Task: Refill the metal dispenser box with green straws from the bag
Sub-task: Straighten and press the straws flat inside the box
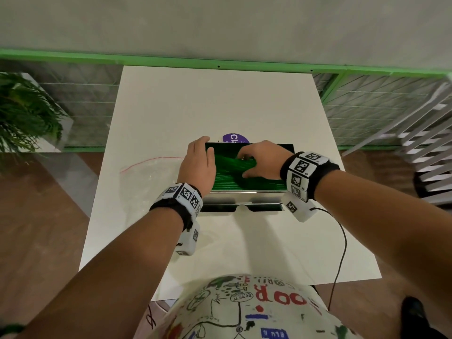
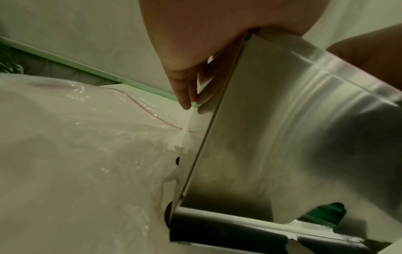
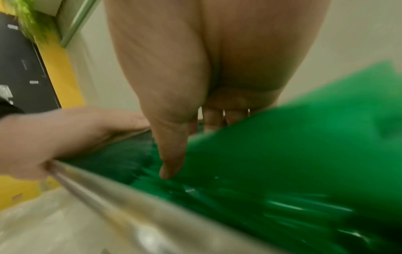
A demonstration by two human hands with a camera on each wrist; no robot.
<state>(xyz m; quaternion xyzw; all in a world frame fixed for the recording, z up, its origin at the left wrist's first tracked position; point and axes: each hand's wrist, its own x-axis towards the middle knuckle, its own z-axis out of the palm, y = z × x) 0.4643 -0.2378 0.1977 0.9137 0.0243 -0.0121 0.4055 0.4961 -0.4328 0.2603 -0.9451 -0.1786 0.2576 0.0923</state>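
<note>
The metal dispenser box (image 1: 244, 200) stands open-topped mid-table, with green straws (image 1: 227, 183) lying inside. My left hand (image 1: 206, 145) straddles the box's left wall, thumb inside and fingers down the outside (image 2: 187, 96). My right hand (image 1: 244, 166) is over the box, its fingers and thumb curled round a slanted bundle of the green straws (image 3: 282, 154). In the right wrist view the thumb (image 3: 172, 154) lies in front of the bundle, and the left hand (image 3: 43, 137) holds the steel rim (image 3: 97, 197). The clear bag (image 1: 151, 172) lies flat, left of the box.
The white table (image 1: 220, 106) stretches bare beyond the box. A purple round lid (image 1: 234, 138) peeks out behind the box. A plant (image 1: 24, 113) stands off the table at the left, a white slatted chair (image 1: 428, 143) at the right. A black cable (image 1: 342, 241) hangs from my right wrist.
</note>
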